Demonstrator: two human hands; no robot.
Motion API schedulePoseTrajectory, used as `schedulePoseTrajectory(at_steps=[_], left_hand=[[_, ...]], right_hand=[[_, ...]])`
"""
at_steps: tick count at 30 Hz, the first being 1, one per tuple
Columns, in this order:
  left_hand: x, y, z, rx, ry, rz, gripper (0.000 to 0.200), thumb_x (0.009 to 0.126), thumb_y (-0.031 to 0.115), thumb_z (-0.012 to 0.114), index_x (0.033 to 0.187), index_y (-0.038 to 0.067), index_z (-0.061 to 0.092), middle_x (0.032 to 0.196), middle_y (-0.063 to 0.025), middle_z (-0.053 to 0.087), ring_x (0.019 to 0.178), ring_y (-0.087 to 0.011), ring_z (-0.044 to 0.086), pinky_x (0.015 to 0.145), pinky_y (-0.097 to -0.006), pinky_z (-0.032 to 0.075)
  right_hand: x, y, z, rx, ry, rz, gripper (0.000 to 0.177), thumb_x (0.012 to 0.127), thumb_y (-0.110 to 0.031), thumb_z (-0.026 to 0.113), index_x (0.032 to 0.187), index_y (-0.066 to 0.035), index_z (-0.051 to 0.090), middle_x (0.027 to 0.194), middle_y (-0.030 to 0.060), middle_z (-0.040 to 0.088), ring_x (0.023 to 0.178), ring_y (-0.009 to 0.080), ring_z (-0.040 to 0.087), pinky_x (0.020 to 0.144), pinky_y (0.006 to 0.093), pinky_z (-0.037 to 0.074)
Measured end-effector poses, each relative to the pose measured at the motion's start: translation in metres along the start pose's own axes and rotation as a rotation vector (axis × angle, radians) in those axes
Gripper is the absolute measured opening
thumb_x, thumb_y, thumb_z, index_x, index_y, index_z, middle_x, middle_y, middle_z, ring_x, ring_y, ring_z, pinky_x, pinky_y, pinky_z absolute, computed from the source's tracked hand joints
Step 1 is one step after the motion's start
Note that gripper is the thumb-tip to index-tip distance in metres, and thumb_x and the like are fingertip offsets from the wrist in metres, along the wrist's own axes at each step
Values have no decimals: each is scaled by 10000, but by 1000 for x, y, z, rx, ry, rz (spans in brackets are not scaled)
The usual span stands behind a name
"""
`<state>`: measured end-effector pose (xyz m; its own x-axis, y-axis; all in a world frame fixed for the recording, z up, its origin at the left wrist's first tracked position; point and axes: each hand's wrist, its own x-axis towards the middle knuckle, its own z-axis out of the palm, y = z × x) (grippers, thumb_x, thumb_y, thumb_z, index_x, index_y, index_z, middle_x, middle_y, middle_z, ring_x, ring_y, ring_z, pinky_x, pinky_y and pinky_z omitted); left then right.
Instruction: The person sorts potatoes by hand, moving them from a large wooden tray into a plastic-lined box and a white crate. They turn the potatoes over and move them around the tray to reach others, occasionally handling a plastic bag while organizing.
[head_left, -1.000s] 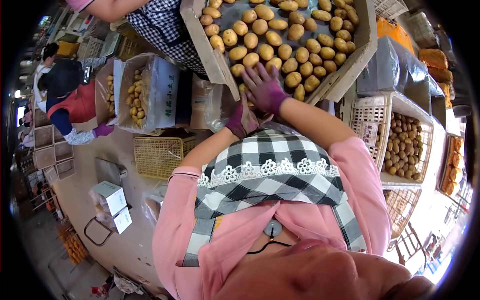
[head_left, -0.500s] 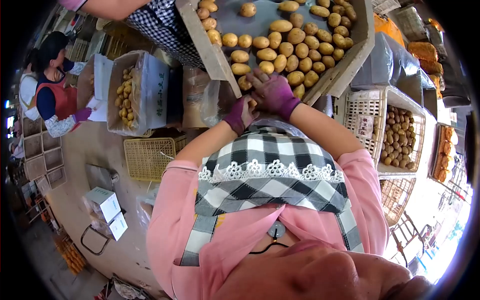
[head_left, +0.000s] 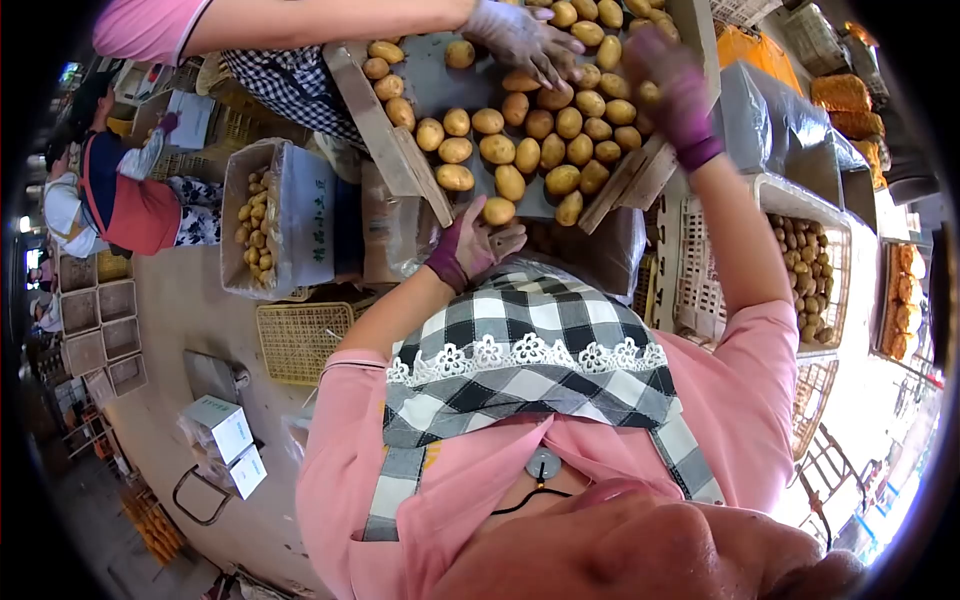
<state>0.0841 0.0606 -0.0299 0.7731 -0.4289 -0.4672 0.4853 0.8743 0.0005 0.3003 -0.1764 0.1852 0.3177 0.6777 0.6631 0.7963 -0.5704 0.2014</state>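
Purple gloves cover both of my hands. My left hand is at the open lower end of the sorting tray, palm turned up and fingers stretched out. Its fingertips are right at a potato on the tray's lip. My right hand, smeared by motion, is over the potatoes along the tray's right side; its fingers are blurred. Many yellow-brown potatoes lie spread on the grey tray bottom. Below the lip, a plastic bag liner hangs partly behind my apron.
A co-worker's gloved hand reaches over the potatoes from the upper left. At left stand a lined box of potatoes and a yellow crate. A white crate with potatoes is at right. Another person is far left.
My hands were together at the tray's lower end; the right has swung up and right over the potatoes, while the left has opened. A co-worker's hand has come over the tray.
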Motion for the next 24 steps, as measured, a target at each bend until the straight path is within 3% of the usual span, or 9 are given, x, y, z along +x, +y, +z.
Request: schedulePoseTrajectory(at_steps=[2,4,7,8,11,14,19,20,24], left_hand=[[-14,-5,9,80,40,70,821,764,536,653,1271,-26,335,1134,-275,478,1039,-402,523,946,-495,437],[-4,1,-7,45,5,-1,946,727,626,637,1344,15,263,1233,-267,407,1135,-398,450,950,-501,419],[-9,-10,0,71,128,106,980,697,678,625,1368,74,245,1311,-225,331,1202,-363,366,963,-518,391],[-15,-15,14,200,157,190,993,679,749,565,1375,117,247,1352,-180,273,1210,-337,324,988,-533,345],[-18,-18,16,206,203,208,1014,683,825,434,1343,72,271,1275,-174,359,1128,-321,402,993,-523,352],[-1,-16,-12,155,58,213,958,698,840,370,1355,146,314,1295,-94,425,1151,-284,439,973,-501,352],[-22,-22,8,304,115,312,909,747,789,382,1343,105,330,1258,-115,437,1120,-273,458,945,-457,406],[-23,-25,10,273,122,303,924,743,787,395,1343,89,325,1255,-123,435,1114,-273,461,942,-456,410],[-9,-21,8,52,85,196,893,752,776,404,1312,82,346,1232,-119,440,1074,-272,475,948,-451,418]], right_hand=[[15,24,-21,-172,-96,483,478,781,-258,656,1196,-69,514,1063,143,585,881,304,587,758,402,488],[3,56,22,-386,193,480,494,801,-337,643,1192,-64,515,1093,175,570,921,326,576,804,412,478],[16,-27,77,58,-697,928,744,794,-571,565,1347,-101,402,1309,216,465,1344,348,249,1059,587,174],[6,-72,103,-100,-492,821,806,785,-630,523,1397,-142,329,1381,196,391,1368,385,142,1000,708,38],[14,-184,140,-24,-802,376,840,795,-629,430,1452,-166,185,1501,157,171,1370,415,134,977,739,51],[-26,-237,121,67,-638,140,720,833,-524,461,1427,-172,258,1492,180,169,1350,440,175,945,740,156],[-69,-193,63,226,-931,-268,494,825,-354,551,1292,-215,468,1282,164,493,1268,367,372,1018,525,303],[-44,-184,60,463,-1192,-61,397,814,-300,569,1195,-192,545,1169,142,567,1190,315,462,951,411,400],[-15,-204,72,205,-348,57,496,836,-351,530,1277,-131,474,1327,134,462,1245,308,397,1006,464,307]])
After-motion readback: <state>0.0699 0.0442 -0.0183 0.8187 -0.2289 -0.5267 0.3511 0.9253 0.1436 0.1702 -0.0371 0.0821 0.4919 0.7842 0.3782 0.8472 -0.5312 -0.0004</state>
